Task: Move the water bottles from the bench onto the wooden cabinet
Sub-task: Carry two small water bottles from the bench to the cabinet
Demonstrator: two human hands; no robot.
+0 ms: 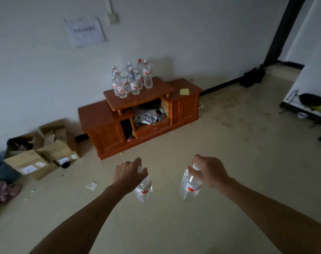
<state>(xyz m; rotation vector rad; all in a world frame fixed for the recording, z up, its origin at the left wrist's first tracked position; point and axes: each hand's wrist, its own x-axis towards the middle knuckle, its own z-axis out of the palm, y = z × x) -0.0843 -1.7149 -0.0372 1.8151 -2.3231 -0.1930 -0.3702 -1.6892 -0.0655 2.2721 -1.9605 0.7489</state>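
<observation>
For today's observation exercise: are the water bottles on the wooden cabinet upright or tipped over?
Upright. The water bottles on the wooden cabinet all stand with caps up on its raised top; none lies on its side.

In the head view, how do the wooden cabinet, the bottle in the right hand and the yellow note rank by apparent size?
Largest to smallest:
1. wooden cabinet
2. bottle held by the right hand, though nearness to the camera enlarges it
3. yellow note on the cabinet
</observation>
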